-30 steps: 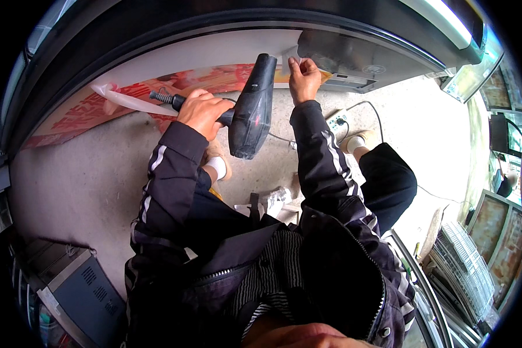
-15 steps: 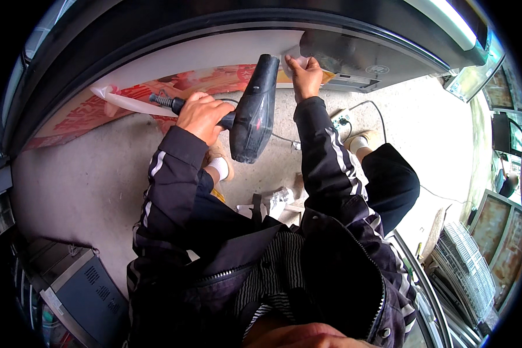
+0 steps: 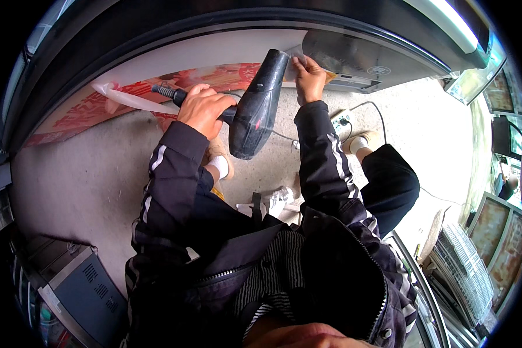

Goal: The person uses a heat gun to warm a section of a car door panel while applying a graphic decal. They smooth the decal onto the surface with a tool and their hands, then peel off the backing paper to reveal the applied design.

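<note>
My left hand (image 3: 204, 110) is wrapped round the handle of a black hair dryer (image 3: 256, 110). The dryer's nozzle points up and to the right, at the front panel of a large dark appliance (image 3: 383, 55). Pinched in my right hand (image 3: 310, 78) is the edge of a sticker film (image 3: 296, 55), just right of the nozzle. The film is partly lifted where dark panel shows beside it. To the left the sheet stays along the panel, white (image 3: 214, 49) above and red printed below. A loose pale strip (image 3: 134, 101) hangs from its left part.
A power strip (image 3: 340, 120) with a plugged-in cable lies on the floor by my right foot. Crumpled white scraps (image 3: 280, 200) lie between my legs. A grey metal box (image 3: 87, 296) stands at lower left; wire racks (image 3: 461, 264) lean at lower right.
The hair dryer has tilted further right, its nozzle moving up and toward my right hand. My right hand has shifted slightly right, still pinching the film.
</note>
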Demonstrator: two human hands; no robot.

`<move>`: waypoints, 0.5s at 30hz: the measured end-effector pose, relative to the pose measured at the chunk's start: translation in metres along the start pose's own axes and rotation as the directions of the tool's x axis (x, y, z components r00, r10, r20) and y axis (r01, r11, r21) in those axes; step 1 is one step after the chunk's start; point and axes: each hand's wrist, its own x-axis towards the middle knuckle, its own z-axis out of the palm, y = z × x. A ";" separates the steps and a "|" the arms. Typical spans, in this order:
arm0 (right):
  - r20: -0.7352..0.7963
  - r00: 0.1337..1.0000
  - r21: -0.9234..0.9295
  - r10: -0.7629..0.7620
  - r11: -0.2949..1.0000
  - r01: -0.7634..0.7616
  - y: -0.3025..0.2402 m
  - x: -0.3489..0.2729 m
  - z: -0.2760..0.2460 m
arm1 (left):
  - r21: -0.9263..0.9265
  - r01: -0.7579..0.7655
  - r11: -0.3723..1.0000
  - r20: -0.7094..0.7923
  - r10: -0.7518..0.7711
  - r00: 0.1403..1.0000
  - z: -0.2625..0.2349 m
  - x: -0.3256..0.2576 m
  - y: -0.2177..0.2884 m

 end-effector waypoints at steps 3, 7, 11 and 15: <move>-0.009 1.000 -0.057 -0.014 0.998 0.013 -0.001 -0.005 0.004 | -0.027 0.002 1.000 -0.016 -0.003 1.000 0.003 -0.001 -0.004; 0.001 1.000 -0.019 -0.026 0.999 0.026 -0.009 -0.013 0.007 | -0.010 -0.006 1.000 -0.061 0.005 0.998 0.008 0.001 -0.008; 0.028 1.000 -0.031 0.014 0.999 -0.013 -0.024 -0.021 0.005 | 0.000 0.001 1.000 -0.076 -0.001 0.997 0.006 0.004 -0.008; 0.063 0.998 -0.029 0.021 0.999 -0.019 -0.035 -0.029 0.006 | -0.006 -0.020 1.000 -0.120 0.019 0.993 0.003 0.002 -0.010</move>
